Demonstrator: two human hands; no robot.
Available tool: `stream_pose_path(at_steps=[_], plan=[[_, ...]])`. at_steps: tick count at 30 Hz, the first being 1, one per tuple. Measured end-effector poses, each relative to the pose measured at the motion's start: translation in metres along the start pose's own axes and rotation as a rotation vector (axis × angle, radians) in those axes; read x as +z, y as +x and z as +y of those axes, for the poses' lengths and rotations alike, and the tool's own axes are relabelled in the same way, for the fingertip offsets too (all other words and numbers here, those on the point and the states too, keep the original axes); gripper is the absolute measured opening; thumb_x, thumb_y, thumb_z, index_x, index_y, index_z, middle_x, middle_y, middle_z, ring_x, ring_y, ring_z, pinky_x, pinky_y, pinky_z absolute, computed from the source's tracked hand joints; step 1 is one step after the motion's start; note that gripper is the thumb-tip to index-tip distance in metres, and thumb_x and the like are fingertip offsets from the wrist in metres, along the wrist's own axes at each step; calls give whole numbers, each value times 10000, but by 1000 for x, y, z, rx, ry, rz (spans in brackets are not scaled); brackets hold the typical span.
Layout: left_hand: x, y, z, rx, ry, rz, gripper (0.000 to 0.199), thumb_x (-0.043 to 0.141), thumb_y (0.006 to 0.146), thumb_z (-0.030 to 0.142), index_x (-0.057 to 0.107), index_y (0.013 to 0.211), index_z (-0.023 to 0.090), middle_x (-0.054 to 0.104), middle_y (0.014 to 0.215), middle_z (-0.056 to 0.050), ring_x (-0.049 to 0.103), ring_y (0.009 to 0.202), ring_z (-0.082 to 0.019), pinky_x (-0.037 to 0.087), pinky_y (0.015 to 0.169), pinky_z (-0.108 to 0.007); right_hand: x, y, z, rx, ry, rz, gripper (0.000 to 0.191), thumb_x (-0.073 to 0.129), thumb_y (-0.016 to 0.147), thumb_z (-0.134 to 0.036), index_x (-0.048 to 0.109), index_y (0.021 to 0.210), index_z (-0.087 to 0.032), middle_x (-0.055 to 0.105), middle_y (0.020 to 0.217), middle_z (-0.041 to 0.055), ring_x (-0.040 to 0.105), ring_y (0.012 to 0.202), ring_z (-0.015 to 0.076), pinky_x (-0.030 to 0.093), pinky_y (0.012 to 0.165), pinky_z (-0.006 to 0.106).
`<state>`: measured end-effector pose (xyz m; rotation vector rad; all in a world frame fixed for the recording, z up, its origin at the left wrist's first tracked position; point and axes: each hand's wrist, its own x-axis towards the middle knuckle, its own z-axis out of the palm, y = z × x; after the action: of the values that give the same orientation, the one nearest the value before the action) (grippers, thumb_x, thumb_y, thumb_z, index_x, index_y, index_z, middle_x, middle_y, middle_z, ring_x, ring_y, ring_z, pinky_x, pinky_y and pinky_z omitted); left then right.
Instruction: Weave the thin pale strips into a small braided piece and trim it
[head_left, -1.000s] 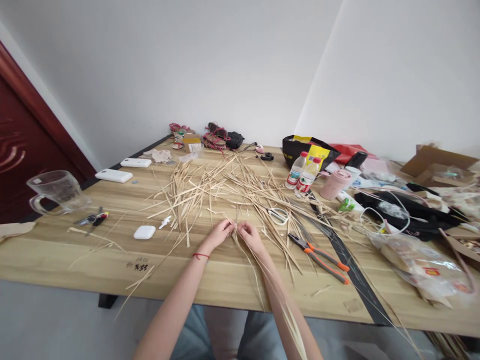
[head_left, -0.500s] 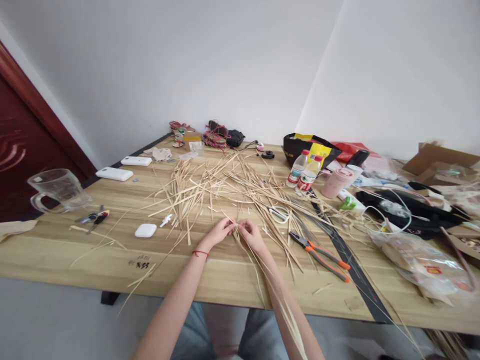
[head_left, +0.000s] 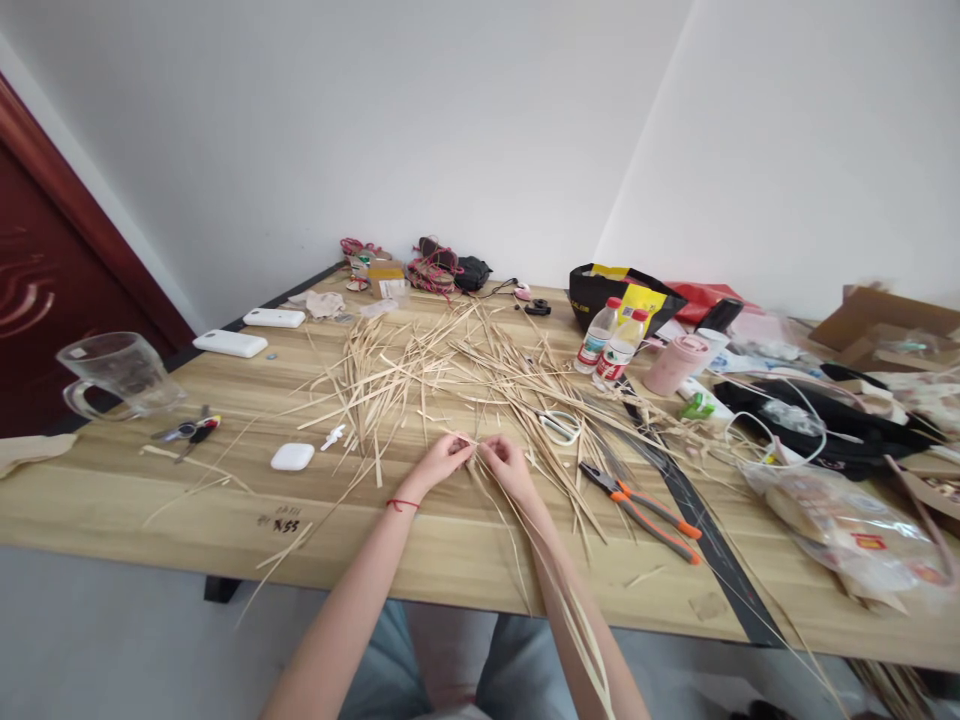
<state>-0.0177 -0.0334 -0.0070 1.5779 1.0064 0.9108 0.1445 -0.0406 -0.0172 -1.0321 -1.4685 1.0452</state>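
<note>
My left hand [head_left: 444,461], with a red string at the wrist, is closed in a pinch on pale straw strips [head_left: 491,490]. Close beside it, my right hand [head_left: 506,464] also pinches the strips, whose long ends trail down over my right forearm. The fingertips nearly meet, and the small part between them is too fine to make out. Beyond both hands lies a loose heap of straw strips [head_left: 405,370]. White-handled scissors [head_left: 560,427] rest among the strips to the right, near pliers with orange and grey handles [head_left: 645,510].
On the left are a glass mug [head_left: 120,375], keys [head_left: 187,430], a white case [head_left: 292,457] and two white devices. Two bottles [head_left: 596,335], a pink cup [head_left: 676,364], a black bag [head_left: 825,425] and a plastic-wrapped packet [head_left: 847,520] crowd the right.
My fingertips have moved slightly apart, with both hands still pinching the strips. The strip ends over my right forearm have shifted a little.
</note>
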Motion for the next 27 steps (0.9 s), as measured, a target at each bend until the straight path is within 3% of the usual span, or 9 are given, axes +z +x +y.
stream_pose_path(at_steps=[4, 13, 20, 24, 27], plan=[[0, 0, 1, -3, -20, 42, 288, 511, 793, 440, 535, 819, 155, 489, 617, 34, 422, 512, -84, 354, 505, -211, 1, -2, -1, 28, -17, -5, 200, 595, 498, -392, 569, 696, -378, 623, 653, 40, 583, 836, 329, 428, 598, 427], [-1, -1, 4, 19, 8, 8, 305, 508, 793, 449, 556, 798, 148, 506, 615, 22, 429, 532, -97, 352, 523, -227, 3, -3, -2, 34, 63, -33, 266, 645, 463, -400, 568, 716, -382, 639, 668, 22, 584, 824, 317, 432, 580, 406], [-2, -1, 5, -3, 9, -35, 278, 480, 799, 431, 536, 738, 166, 494, 616, 35, 430, 550, -95, 338, 544, -220, 2, 0, 7, 70, 177, 134, 164, 647, 583, -407, 523, 674, -353, 546, 531, -22, 553, 594, 211, 379, 461, 303], [-3, 0, 3, -39, -44, -45, 241, 497, 784, 395, 526, 707, 168, 526, 622, 29, 430, 532, -90, 322, 524, -215, -2, 4, 14, 111, 200, 235, 243, 603, 668, -473, 488, 712, -263, 454, 495, -53, 415, 409, 106, 299, 382, 241], [-3, 1, 2, -60, -81, -36, 234, 506, 776, 388, 533, 706, 166, 537, 616, 24, 432, 519, -88, 314, 508, -214, -5, 6, 15, 117, 243, 294, 303, 585, 697, -496, 459, 739, -223, 439, 526, -70, 344, 371, 62, 255, 360, 210]])
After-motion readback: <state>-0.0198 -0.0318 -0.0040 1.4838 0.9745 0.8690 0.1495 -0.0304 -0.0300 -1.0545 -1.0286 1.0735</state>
